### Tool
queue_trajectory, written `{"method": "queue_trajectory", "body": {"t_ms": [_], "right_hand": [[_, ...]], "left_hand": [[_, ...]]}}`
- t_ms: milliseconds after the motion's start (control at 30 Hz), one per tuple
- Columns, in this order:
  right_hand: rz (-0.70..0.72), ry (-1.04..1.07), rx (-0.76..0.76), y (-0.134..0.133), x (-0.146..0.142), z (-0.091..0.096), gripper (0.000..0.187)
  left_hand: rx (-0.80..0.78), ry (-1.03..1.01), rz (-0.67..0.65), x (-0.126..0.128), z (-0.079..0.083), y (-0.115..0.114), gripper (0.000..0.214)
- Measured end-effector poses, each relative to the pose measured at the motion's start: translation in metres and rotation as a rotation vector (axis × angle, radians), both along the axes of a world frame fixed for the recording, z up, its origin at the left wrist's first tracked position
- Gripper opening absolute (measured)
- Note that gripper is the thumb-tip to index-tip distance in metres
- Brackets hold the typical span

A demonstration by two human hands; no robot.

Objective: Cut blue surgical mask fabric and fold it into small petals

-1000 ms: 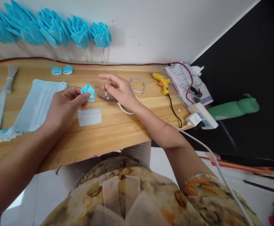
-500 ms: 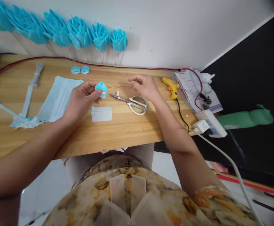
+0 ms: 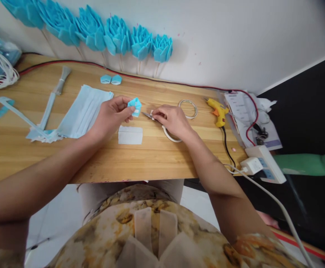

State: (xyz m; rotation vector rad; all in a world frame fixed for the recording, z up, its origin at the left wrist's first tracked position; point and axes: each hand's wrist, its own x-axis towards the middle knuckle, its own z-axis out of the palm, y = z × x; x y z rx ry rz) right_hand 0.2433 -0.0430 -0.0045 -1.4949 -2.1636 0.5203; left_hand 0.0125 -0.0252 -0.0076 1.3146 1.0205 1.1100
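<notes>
Between the thumb and fingers of my left hand (image 3: 113, 113) is a small folded blue fabric piece (image 3: 135, 106) with white strips stuck on it. My right hand (image 3: 173, 120) reaches over the scissors (image 3: 171, 134), hiding most of their handles. Its fingertips pinch a short white strip of tape (image 3: 152, 114) at the blades. Just behind that hand lies a roll of tape (image 3: 195, 110). A pale rectangular piece of fabric (image 3: 130, 135) lies flat on the table below my left hand.
Blue face masks (image 3: 81, 111) are stacked at left, beside a bundle of wires (image 3: 59, 86). Two folded blue pieces (image 3: 111, 79) sit near the wall. A yellow glue gun (image 3: 218, 111) and power strip (image 3: 265, 163) are at right. Blue flowers (image 3: 117, 35) stand along the back.
My right hand has come down onto the scissors and pinches the tape strip there, uncovering the tape roll. The left hand keeps its blue piece. The whole view has shifted.
</notes>
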Motion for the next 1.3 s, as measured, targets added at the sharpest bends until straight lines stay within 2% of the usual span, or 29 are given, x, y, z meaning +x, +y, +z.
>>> {"method": "queue_trajectory", "body": {"t_ms": [267,467,567,667,733,833,1000,1200,1300], "right_hand": [[-0.021,-0.095,0.073,0.000,-0.004,-0.006,0.016],[-0.082,-0.154,0.106,0.003,-0.005,-0.016,0.015],[-0.131,-0.107,0.090,0.004,-0.006,-0.018,0.011],[-0.184,0.027,0.095,0.001,-0.008,-0.019,0.009],[-0.204,0.131,0.158,-0.002,-0.011,-0.018,0.012],[-0.198,0.215,0.351,-0.008,-0.017,-0.016,0.016],[-0.059,0.196,0.677,-0.013,-0.021,-0.010,0.013],[0.089,0.108,0.849,-0.013,-0.024,-0.007,0.013],[0.109,0.072,0.892,-0.013,-0.025,-0.007,0.014]], "left_hand": [[-0.045,-0.023,-0.046,0.003,0.009,-0.004,0.004],[-0.169,-0.046,-0.050,0.002,0.011,-0.003,0.015],[-0.208,-0.044,-0.061,0.001,0.011,-0.004,0.017],[-0.219,-0.037,-0.061,0.001,0.012,-0.005,0.017],[-0.243,-0.036,-0.067,0.002,0.014,-0.005,0.020],[-0.285,-0.016,-0.103,0.003,0.018,-0.006,0.021],[-0.288,0.066,-0.176,0.003,0.024,-0.010,0.023],[-0.239,0.151,-0.238,0.001,0.028,-0.013,0.028],[-0.244,0.160,-0.239,0.002,0.030,-0.013,0.029]]}}
